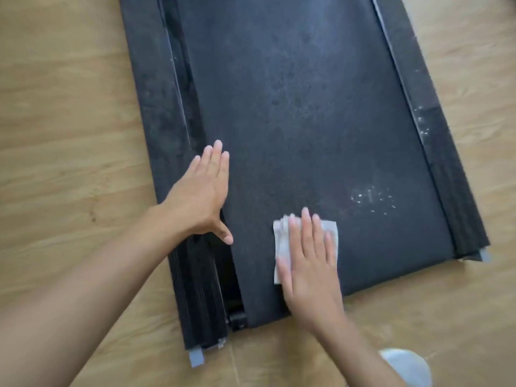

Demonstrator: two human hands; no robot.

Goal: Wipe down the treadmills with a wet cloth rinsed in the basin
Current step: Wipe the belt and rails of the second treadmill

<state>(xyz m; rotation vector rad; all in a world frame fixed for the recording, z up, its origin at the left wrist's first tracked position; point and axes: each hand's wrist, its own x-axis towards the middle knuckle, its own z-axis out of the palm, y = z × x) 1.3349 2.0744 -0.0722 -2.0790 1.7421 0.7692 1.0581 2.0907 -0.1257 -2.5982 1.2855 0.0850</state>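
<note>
Treadmill belt (pixel 307 107): white cloth (pixel 282 247) pressed flat under spread right hand (pixel 310 263); left hand (pixel 201 196), spread, braced at 9 o'clock. Risk: white specks (pixel 372 198) at 1 o'clock may be smeared.

Treadmill belt (pixel 307 107) lies open ahead of both hands, side rails (pixel 435 141) bounding it.

The treadmill belt (pixel 307 121) is matt black, mottled with grey dust and darker blotches, with a cluster of white specks toward four o'clock. Its side rails (pixel 156 107) are black, the right one flecked white. The cloth (pixel 282 241) is white. The floor (pixel 55 107) is light tan with a wood-grain pattern. At five o'clock sits a pale blue-white rounded object (pixel 407 364). Small grey tabs (pixel 196 358) mark the treadmill's near corners.
</note>
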